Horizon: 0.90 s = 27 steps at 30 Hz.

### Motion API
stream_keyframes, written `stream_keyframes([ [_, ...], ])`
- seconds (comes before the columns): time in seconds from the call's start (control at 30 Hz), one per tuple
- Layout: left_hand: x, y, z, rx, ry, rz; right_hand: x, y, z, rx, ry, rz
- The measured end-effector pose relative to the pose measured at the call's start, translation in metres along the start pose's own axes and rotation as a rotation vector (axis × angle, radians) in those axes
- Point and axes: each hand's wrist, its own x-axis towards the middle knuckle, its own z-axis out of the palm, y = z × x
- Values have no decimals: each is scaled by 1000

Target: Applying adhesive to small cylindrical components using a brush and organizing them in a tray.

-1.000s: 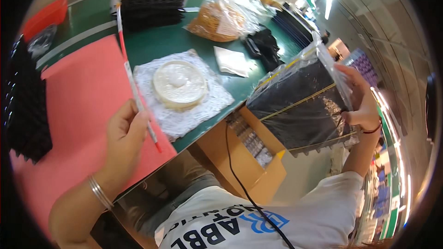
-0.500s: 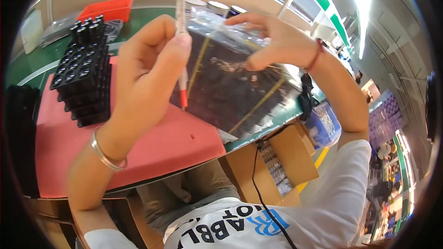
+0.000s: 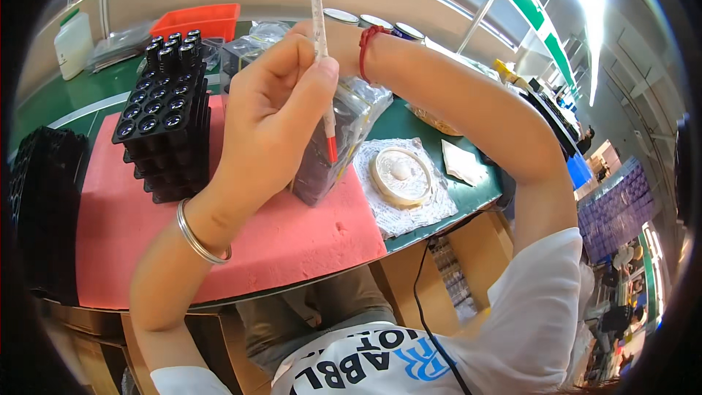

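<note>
My left hand [image 3: 274, 106] is closed around a slim pencil [image 3: 317, 11] with a white wrapping and red ends, held nearly upright. Behind that hand, a dark block-like package [image 3: 314, 168] in clear plastic with yellow bands stands partly over the pink mat [image 3: 256, 260]. My right hand [image 3: 344, 40] reaches across to the package's far side; its fingers are hidden behind my left hand. Just left of my left hand, a stack of black trays [image 3: 172, 150] holds round, glossy black lens-like pieces [image 3: 150, 107].
Right of the package, a round clear dish [image 3: 402, 177] rests on crumpled wrapping. At the back are a red bin [image 3: 197, 20], a white bottle [image 3: 73, 45] and several tins [image 3: 341, 16]. Another black tray stack [image 3: 47, 212] stands at far left. Below the table sits a cardboard box [image 3: 479, 249].
My right hand has swung left, and the package has turned and shifted left with it, uncovering the round dish. The left hand still grips the pencil; the view has shifted slightly.
</note>
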Motion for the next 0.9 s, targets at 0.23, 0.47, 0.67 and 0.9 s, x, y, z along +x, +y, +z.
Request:
stream_keyframes([
  [0.23, 3, 0, -9, 72, 21, -57, -57, -12, 9, -204, 515, -76],
  [0.47, -8, 9, 19, 181, -110, -282, -129, -3, 29, -338, 1191, -727],
  [0.67, -35, -7, 43, 604, -368, -227, -180, -5, 56, -417, 1005, -642],
  [0.9, -35, -19, 35, 1567, -293, 559, -200, 73, 58, -34, 1200, -565],
])
